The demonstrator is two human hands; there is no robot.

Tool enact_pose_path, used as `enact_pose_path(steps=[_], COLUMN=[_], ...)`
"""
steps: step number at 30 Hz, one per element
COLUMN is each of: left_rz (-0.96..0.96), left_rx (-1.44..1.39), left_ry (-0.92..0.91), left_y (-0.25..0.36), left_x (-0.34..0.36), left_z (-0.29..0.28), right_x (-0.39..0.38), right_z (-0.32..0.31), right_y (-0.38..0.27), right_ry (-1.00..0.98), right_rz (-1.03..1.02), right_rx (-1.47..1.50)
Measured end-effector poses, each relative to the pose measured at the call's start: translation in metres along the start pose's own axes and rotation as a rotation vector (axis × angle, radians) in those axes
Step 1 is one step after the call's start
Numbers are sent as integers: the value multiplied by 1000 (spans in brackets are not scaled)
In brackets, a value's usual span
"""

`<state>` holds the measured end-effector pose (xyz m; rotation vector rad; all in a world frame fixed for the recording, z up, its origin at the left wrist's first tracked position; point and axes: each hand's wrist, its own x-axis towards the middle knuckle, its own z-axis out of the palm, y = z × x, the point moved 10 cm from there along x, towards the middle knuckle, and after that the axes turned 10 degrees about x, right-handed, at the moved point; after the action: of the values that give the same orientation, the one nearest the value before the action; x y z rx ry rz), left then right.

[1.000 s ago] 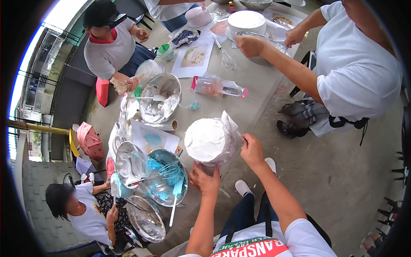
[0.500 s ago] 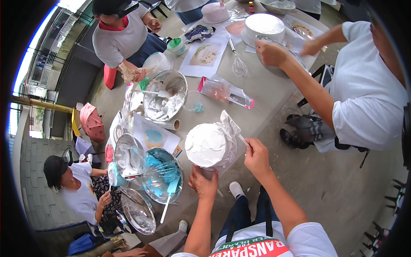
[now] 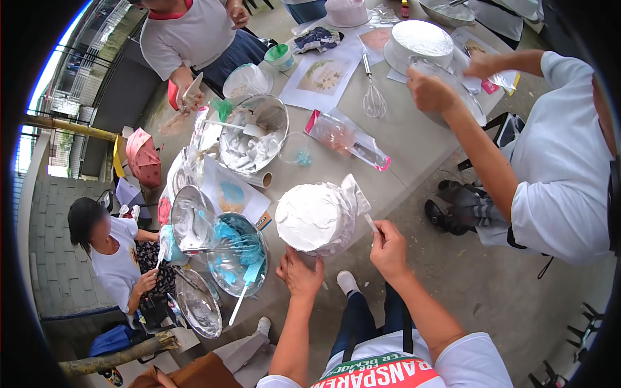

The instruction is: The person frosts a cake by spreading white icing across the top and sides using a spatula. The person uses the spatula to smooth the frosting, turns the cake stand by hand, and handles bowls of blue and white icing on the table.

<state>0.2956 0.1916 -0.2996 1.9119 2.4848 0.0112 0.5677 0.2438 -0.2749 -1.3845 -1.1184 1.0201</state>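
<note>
A round cake covered in white frosting [image 3: 309,216] sits at the near table edge. My left hand [image 3: 297,275] grips the cake's base at its lower left, some fingers hidden. My right hand [image 3: 389,244] is closed on the handle of a frosting-coated spatula [image 3: 352,197], whose blade lies along the cake's right side. Left of the cake are a bowl of blue frosting with a whisk and spatula [image 3: 229,265], a metal bowl [image 3: 191,204] and a printed sheet [image 3: 226,187]. Behind are a bowl of white frosting [image 3: 252,149] and a plastic package with pink ends [image 3: 346,139].
Co-workers stand at right [image 3: 556,194] and upper left [image 3: 187,45]; another sits at lower left [image 3: 116,258]. The table [image 3: 414,152] also bears a loose whisk [image 3: 374,97], a green-filled tub [image 3: 278,55] and another white cake [image 3: 420,39]. A pole [image 3: 116,355] shows at bottom left.
The view has shifted, so the far table appears further right. My spatula and right hand sit a little lower in the picture. The upper-left co-worker's hand now holds up a pale utensil.
</note>
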Motion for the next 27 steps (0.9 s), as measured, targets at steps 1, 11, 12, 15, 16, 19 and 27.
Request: enact_pose_path(steps=[1, 11, 12, 15, 16, 19, 27], left_rz=[7, 2, 29, 89, 111, 141, 209], left_rx=[3, -13, -11, -25, -36, -65, -170], left_ry=[5, 104, 97, 65, 35, 44, 97], left_y=[3, 10, 9, 5, 4, -6, -6], left_x=[2, 3, 4, 9, 10, 11, 16], left_z=[-1, -14, -13, -13, -10, -7, -7], right_x=[-5, -36, -40, -54, -61, -80, -84], right_z=[1, 28, 32, 43, 44, 42, 59], right_y=[19, 41, 42, 21, 11, -34, 5], right_ry=[14, 116, 119, 165, 197, 285, 349], right_rz=[60, 30, 32, 1, -28, -68, 22], right_rx=[-29, -145, -157, -148, -127, -19, -257])
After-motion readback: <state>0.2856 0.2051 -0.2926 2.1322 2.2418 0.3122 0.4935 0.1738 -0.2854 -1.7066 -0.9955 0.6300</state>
